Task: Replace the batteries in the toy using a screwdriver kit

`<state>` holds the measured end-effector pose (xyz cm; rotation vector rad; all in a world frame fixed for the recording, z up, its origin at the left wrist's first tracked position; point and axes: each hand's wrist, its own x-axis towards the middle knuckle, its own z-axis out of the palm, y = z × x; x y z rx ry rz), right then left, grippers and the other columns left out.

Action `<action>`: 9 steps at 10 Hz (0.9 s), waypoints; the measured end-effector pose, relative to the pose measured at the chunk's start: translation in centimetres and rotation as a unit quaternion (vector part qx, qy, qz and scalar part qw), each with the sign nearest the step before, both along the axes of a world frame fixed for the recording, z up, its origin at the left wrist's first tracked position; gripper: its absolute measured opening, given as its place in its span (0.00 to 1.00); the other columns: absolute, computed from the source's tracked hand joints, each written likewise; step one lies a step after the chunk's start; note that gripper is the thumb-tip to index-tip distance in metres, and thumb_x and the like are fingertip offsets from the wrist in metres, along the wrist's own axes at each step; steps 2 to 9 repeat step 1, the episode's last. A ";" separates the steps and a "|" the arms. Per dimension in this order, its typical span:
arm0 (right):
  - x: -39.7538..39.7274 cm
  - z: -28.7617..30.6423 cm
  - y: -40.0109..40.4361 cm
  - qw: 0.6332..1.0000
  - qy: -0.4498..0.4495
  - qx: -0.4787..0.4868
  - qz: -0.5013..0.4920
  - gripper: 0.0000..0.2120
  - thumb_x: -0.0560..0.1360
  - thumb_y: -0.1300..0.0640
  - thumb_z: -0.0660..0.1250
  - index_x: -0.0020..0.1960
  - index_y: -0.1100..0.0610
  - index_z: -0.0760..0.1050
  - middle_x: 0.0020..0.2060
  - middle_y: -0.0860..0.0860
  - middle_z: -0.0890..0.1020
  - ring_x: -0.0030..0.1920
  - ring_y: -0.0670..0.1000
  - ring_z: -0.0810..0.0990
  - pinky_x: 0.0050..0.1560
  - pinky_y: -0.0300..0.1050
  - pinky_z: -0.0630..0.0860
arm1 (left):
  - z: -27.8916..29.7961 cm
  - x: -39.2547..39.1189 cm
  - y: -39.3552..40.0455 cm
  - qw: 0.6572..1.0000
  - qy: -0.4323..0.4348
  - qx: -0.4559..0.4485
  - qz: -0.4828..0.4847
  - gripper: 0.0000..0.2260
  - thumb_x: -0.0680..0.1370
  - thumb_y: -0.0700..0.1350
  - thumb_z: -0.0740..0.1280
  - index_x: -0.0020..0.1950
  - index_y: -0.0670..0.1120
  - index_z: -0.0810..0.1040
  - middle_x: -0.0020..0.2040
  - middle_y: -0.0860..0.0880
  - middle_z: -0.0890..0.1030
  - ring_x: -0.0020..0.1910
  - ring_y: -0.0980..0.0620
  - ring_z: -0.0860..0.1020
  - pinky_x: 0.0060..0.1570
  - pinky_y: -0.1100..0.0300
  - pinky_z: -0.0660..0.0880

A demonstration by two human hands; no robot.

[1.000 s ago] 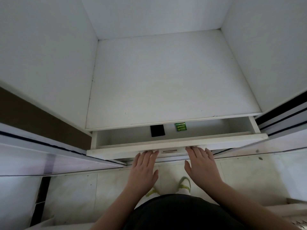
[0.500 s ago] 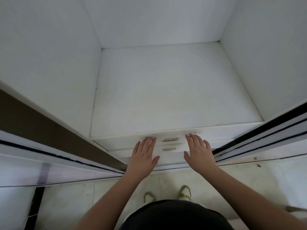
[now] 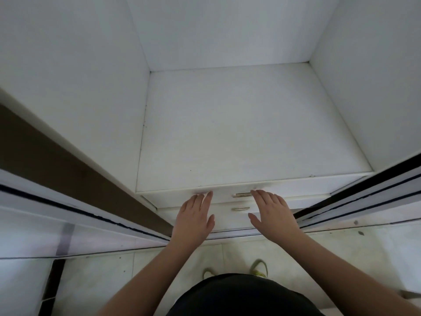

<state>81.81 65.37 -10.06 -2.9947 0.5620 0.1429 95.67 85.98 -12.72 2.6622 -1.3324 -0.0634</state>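
- Both hands are flat on the front of the top drawer (image 3: 296,190), low in the frame just below centre, and that drawer sits flush with the cabinet.
- Left hand (image 3: 193,218): fingers straight and close together, fingertips at the drawer's upper edge, gripping nothing.
- Right hand (image 3: 272,212): same story, fingers extended, thumb spread to the side, index tip right beside the upper handle (image 3: 242,195), holding nothing.
- Where's the toy? Not in view. No batteries, no screwdriver kit on show either; whatever the drawers hold is hidden.
- Progress, as I judge it: with the hands bare and nothing from the job in sight, I can't tell whether the work is finished or not yet begun. No screw, cover or battery step can be checked from here.
- Count: two hands, two drawer fronts stacked, two small metal handles, the lower handle (image 3: 240,209) between the hands.
- One bare white shelf (image 3: 239,133) fills mid-frame, and two shoes (image 3: 259,269) peek out at the bottom.
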 end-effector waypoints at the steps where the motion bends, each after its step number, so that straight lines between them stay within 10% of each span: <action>1: 0.6 1.6 1.6 0.999 -0.035 0.011 0.029 0.28 0.76 0.42 0.57 0.72 0.55 0.66 0.66 0.49 0.74 0.66 0.51 0.73 0.69 0.50 0.67 | 1.2 -0.2 1.6 0.999 -0.012 -0.015 0.026 0.27 0.76 0.55 0.61 0.71 0.44 0.69 0.62 0.45 0.78 0.62 0.45 0.77 0.61 0.49 0.75; 9: 0.6 1.6 1.6 0.999 -0.035 0.011 0.029 0.28 0.76 0.42 0.57 0.72 0.55 0.66 0.66 0.49 0.74 0.66 0.51 0.73 0.69 0.50 0.67 | 1.2 -0.2 1.6 0.999 -0.012 -0.015 0.026 0.27 0.76 0.55 0.61 0.71 0.44 0.69 0.62 0.45 0.78 0.62 0.45 0.77 0.61 0.49 0.75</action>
